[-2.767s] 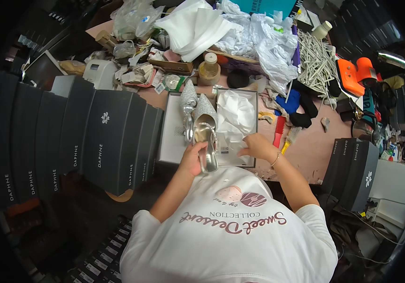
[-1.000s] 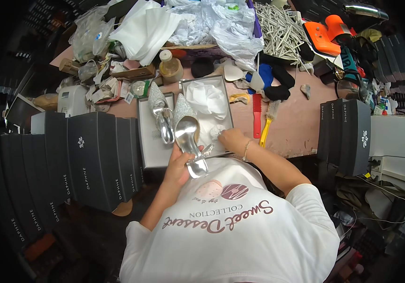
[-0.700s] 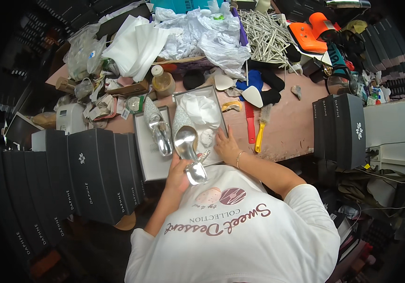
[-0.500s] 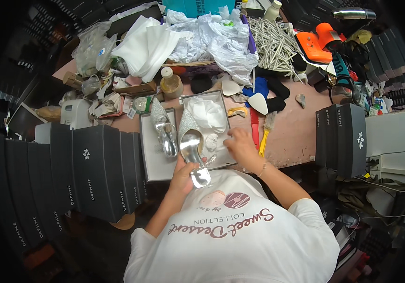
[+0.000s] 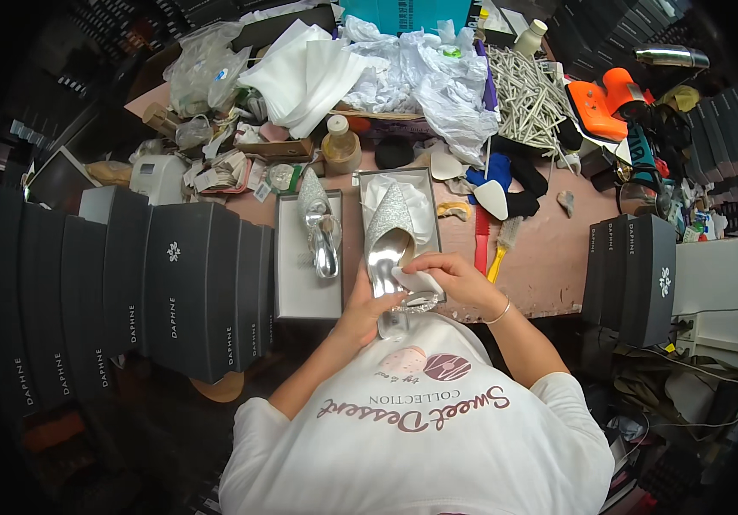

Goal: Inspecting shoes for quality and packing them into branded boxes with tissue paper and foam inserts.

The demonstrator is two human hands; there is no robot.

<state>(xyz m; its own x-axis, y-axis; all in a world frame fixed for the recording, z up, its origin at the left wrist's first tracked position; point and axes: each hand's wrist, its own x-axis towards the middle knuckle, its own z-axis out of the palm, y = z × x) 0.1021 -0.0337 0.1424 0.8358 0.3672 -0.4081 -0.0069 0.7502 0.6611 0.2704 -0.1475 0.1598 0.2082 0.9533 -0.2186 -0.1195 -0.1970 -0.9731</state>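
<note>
Shoe (image 5: 386, 249) of glittery silver sits gripped in my left hand (image 5: 360, 313), over the box (image 5: 437, 206), while my right hand (image 5: 453, 273) pinches a white piece (image 5: 420, 281) at its opening. I seem to be working inside it; the next move probably calls for steady, gentle guiding.

A shoe workshop or packing room
Boxes (image 5: 193, 292) rise in stacks on either side; the bench (image 5: 549, 279) carries wrapping (image 5: 450, 90) and a brush (image 5: 498, 262); silver shoes (image 5: 390, 219) show between.
</note>
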